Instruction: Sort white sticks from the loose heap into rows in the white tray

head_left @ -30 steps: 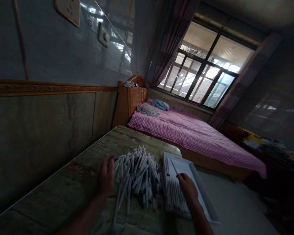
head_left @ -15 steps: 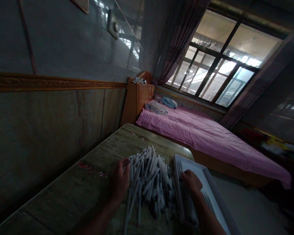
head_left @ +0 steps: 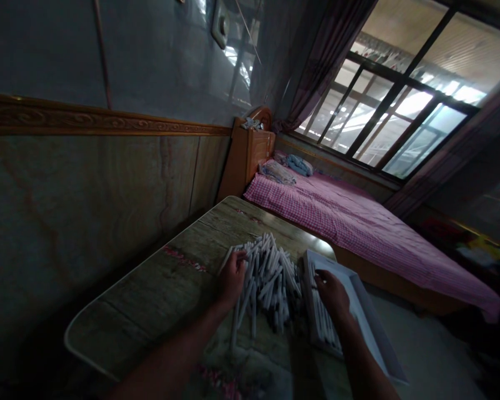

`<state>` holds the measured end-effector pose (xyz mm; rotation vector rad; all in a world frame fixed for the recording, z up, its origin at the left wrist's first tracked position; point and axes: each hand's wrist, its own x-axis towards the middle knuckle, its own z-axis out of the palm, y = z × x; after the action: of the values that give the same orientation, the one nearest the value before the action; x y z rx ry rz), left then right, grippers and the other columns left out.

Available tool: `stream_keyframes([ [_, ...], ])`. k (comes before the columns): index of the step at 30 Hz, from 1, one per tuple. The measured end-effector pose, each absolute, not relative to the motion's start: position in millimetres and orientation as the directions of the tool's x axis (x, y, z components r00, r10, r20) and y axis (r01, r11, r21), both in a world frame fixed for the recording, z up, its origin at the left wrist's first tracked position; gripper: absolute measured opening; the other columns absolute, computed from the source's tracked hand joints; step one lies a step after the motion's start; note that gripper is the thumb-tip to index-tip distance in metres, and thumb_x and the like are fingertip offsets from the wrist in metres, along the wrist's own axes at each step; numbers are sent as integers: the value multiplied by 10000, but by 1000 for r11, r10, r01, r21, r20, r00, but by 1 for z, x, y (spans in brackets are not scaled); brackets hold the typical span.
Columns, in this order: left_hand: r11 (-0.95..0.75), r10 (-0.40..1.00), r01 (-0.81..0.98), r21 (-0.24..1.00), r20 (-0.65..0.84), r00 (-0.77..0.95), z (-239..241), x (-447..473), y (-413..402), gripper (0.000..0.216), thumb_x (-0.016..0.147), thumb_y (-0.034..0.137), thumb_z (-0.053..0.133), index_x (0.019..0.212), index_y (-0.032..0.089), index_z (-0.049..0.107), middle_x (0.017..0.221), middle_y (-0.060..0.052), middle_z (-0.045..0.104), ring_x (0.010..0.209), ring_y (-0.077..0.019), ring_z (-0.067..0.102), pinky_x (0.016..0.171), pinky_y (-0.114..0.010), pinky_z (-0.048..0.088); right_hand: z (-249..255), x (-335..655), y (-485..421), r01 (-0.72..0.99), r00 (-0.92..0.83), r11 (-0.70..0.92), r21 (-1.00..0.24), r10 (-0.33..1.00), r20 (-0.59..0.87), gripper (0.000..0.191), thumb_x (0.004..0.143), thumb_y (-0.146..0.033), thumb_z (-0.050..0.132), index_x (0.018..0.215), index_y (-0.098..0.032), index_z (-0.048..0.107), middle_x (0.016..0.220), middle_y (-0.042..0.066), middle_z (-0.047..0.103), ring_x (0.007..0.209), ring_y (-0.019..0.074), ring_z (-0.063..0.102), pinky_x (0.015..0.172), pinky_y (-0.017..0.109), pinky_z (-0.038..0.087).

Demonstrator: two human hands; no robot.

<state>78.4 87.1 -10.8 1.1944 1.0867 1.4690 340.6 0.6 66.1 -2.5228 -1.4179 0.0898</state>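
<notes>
A loose heap of white pen-like sticks (head_left: pixel 270 278), several with dark ends, lies on the stone-patterned table (head_left: pixel 150 300). At the heap's left edge is my left hand (head_left: pixel 232 278), fingers curled in against the sticks; whether one is in its grasp is hidden. To the right of the heap, a shallow white box (head_left: pixel 369 300) holds a row of the same sticks (head_left: pixel 323 316) along its left side. My right hand (head_left: pixel 333 291) is over that row, thumb and fingers closed together near its far end. What they pinch is too dark to make out.
Beyond the table stands a bed (head_left: pixel 337 222) with a pink checked cover and a wooden headboard (head_left: pixel 260 147). A tiled wall (head_left: pixel 108 183) runs along the left. The box's right side reaches past the table's edge, above the floor (head_left: pixel 425 333).
The view has shifted, showing more of the table's near left corner. My right hand's fingers have lifted a little and uncovered more of the row in the box. My left hand stays by the heap.
</notes>
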Motion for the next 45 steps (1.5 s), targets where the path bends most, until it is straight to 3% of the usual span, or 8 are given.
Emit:
stream_keyframes([
  [5,-179,979,-140,974,163,-121,-9,82,87,203,775,129,483,921,200,606,921,-51,707,913,-217,677,906,-376,500,60,277,-22,900,263,-181,-397,951,164,346,915,-298,440,1161,-201,664,1105,64,693,932,180,671,766,243,479],
  [10,-212,974,-121,970,200,-106,-8,82,83,214,762,116,514,920,204,629,926,-51,710,927,-218,672,908,-373,502,48,214,-27,980,96,-68,-188,984,149,415,833,-129,524,1200,-278,647,1208,35,632,1025,183,627,770,241,466],
  [13,-228,972,-118,967,217,-94,-9,82,82,218,754,107,521,906,210,639,937,-48,713,930,-217,670,905,-367,502,48,198,-23,998,12,-4,-63,990,141,347,867,-132,511,1134,-282,675,1199,37,629,1045,201,604,777,261,464],
  [19,-228,972,-58,972,224,-66,-9,82,80,236,776,93,488,898,212,650,932,-48,720,942,-214,668,916,-366,490,46,191,-28,998,-61,56,32,986,157,225,866,-121,528,945,-246,697,1143,57,637,970,218,602,782,300,462],
  [27,-332,943,83,939,328,58,-11,85,70,245,799,90,477,885,201,677,917,-53,715,919,-208,658,874,-345,484,24,192,-45,995,-26,53,-78,950,312,242,809,-60,540,899,-231,685,1072,68,649,952,228,601,817,322,484],
  [36,-499,858,225,837,441,263,3,83,49,265,815,65,478,898,214,682,918,-48,713,913,-202,657,851,-333,489,-18,204,-57,914,141,135,-383,780,610,220,875,-144,478,965,-234,657,1113,78,610,989,196,599,821,318,523],
  [40,-564,810,217,797,483,333,6,83,40,209,873,158,506,958,223,685,956,-49,720,947,-200,658,875,-325,488,-25,206,-60,907,157,189,-376,677,719,220,892,-153,468,959,-232,662,1118,86,608,1018,196,603,832,328,538],
  [45,-562,742,118,818,436,509,10,84,30,221,912,268,508,1001,242,708,1009,-35,729,996,-189,655,895,-294,478,-15,201,-65,880,38,323,-348,682,730,258,867,-114,479,999,-227,670,1120,95,627,1052,195,599,843,323,538],
])
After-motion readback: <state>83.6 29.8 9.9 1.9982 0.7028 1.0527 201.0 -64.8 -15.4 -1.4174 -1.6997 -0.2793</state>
